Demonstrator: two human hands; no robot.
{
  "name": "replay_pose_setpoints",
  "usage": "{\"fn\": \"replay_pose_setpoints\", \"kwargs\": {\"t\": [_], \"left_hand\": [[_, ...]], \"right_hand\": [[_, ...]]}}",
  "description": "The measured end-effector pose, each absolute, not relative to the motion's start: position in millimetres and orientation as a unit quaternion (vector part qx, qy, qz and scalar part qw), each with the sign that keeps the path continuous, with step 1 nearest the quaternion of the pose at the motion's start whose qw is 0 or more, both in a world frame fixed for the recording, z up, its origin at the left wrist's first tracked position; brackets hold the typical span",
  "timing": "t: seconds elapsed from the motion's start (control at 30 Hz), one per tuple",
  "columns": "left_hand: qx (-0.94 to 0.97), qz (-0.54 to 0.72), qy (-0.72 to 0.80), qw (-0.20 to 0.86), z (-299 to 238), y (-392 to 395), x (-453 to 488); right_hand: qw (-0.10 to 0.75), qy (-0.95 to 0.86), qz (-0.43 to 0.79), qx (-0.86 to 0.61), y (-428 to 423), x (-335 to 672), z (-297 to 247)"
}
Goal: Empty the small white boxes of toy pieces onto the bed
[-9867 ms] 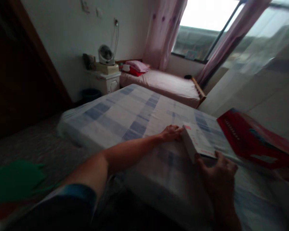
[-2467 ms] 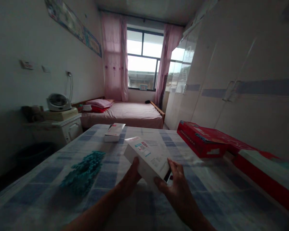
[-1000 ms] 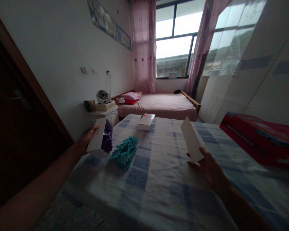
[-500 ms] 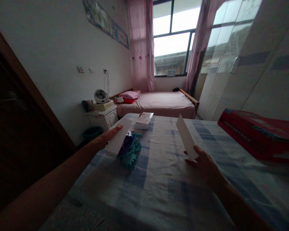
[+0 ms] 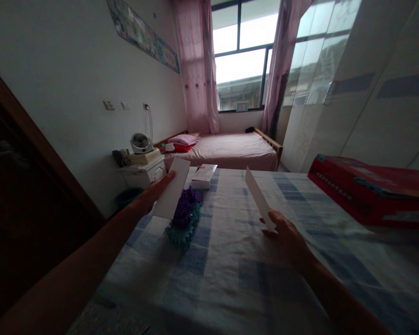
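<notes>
My left hand (image 5: pixel 158 187) grips a white box (image 5: pixel 171 194), tipped on its side above the checked tablecloth (image 5: pixel 230 260). Just right of the box a heap of purple pieces (image 5: pixel 185 209) lies on top of a teal pile (image 5: pixel 181 230). My right hand (image 5: pixel 287 232) holds the white box lid (image 5: pixel 259 197) upright by its lower end, fingers closed around it, over the middle of the table.
A second white box (image 5: pixel 204 176) lies at the far side of the table. A big red carton (image 5: pixel 366 188) rests at the right. Beyond are a white nightstand with a fan (image 5: pixel 142 160), a pink bed (image 5: pixel 230 149) and wardrobe doors (image 5: pixel 363 88).
The left hand carried the open box from the table's left edge over the teal pile and tipped it; purple pieces fell out onto the teal pile. The right hand stayed holding the lid.
</notes>
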State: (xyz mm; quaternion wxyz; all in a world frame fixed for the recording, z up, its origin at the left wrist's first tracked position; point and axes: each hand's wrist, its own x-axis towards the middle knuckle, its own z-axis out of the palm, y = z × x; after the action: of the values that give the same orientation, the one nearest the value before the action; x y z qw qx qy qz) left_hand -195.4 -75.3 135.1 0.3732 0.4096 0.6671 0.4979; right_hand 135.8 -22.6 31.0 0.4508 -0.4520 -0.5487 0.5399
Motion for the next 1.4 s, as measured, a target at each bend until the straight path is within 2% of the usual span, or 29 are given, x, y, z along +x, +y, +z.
{"fn": "replay_pose_setpoints", "kwargs": {"t": [0.27,0.5,0.7,0.97,1.07,1.23,1.4], "left_hand": [[0.447,0.552,0.642,0.288,131,-72,-207],[0.352,0.658,0.606,0.276,128,-74,-213],[0.332,0.739,0.394,0.434,128,-80,-153],[0.219,0.659,0.277,0.665,66,-57,-45],[0.220,0.656,0.226,0.685,50,-49,-27],[0.226,0.662,0.210,0.683,39,-49,-22],[0.230,0.667,0.214,0.675,37,-51,-19]], "right_hand": [[0.447,-0.548,0.538,-0.459,-25,134,34],[0.450,-0.551,0.529,-0.461,-27,133,39],[0.471,-0.590,0.494,-0.432,-27,133,35],[0.496,-0.715,0.318,-0.376,-44,129,36],[0.484,-0.748,0.268,-0.366,-47,128,34],[0.436,-0.774,0.260,-0.380,-54,122,27],[0.450,-0.759,0.246,-0.401,-61,114,27]]}}
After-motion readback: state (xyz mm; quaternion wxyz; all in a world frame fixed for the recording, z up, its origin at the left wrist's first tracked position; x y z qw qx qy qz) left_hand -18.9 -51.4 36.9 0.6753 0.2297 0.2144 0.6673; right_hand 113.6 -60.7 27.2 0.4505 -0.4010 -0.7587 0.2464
